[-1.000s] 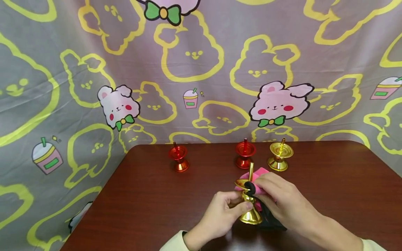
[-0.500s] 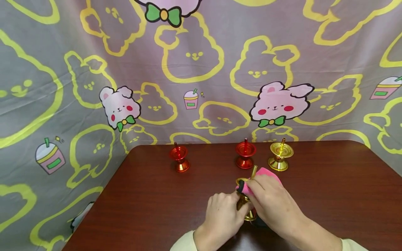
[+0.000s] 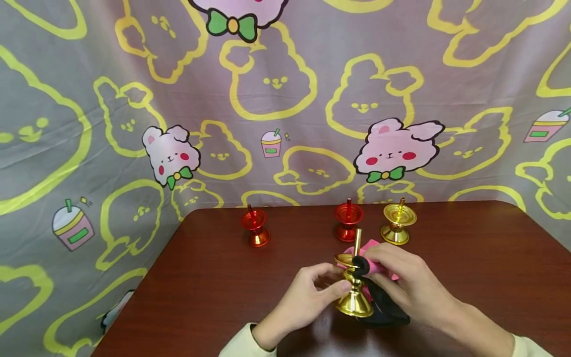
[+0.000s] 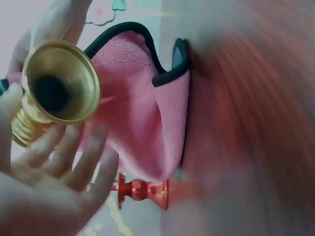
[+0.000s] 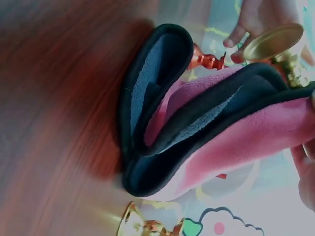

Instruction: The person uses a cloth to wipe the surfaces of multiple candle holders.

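In the head view, a gold candlestick (image 3: 354, 303) is held above the near part of the table, its spike upward. My left hand (image 3: 305, 300) holds its stem, thumb in front and fingers behind. My right hand (image 3: 417, 282) pinches a pink cloth with black edging (image 3: 376, 267) against the rim of the candlestick's dish. The left wrist view shows the hollow underside of the candlestick (image 4: 88, 93) over the loosely spread fingers of my left hand (image 4: 54, 196). Folds of the cloth (image 5: 221, 140) hang down in the right wrist view, showing a dark inner side.
Two red candlesticks stand at the back of the brown table (image 3: 214, 287): one on the left (image 3: 256, 228), one near the middle (image 3: 348, 220). Another gold candlestick (image 3: 396, 223) stands to their right. A cartoon-printed curtain (image 3: 285, 109) hangs behind the table.
Half a second ago my hands were closer together and hid more of the candlestick. My left hand has since turned and drawn left, and the cloth's black edge has moved right along the dish.
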Available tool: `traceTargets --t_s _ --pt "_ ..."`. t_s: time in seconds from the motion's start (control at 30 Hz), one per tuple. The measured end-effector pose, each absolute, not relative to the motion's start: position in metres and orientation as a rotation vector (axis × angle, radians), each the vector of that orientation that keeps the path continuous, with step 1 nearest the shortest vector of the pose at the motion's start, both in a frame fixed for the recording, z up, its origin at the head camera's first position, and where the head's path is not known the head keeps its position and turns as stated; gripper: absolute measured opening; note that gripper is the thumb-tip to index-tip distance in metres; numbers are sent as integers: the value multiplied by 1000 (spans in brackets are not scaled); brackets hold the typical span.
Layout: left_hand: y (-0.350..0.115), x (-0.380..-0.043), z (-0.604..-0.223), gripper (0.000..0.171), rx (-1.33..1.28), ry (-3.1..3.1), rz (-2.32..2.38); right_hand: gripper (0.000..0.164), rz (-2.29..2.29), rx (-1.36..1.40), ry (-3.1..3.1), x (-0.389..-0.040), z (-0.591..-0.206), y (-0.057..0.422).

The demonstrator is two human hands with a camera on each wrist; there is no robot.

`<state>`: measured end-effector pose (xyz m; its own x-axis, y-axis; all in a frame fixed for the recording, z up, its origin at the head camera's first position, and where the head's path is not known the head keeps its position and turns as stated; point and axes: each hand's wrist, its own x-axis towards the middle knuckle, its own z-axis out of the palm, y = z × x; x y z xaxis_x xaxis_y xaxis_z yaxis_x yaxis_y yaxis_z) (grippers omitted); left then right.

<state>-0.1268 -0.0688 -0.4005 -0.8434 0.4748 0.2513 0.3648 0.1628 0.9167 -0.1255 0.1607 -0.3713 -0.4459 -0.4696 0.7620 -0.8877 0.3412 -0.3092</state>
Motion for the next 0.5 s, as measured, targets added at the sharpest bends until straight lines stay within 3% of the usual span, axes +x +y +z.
traceTargets --t_s 0.2,0.5 --pt "-70 -128 -406 32 848 1966 1839 59 1144 1149 -2088 -120 -372 169" --pt "-63 -126 -411 39 945 1919 1813 41 1375 934 -2230 -114 -375 173"
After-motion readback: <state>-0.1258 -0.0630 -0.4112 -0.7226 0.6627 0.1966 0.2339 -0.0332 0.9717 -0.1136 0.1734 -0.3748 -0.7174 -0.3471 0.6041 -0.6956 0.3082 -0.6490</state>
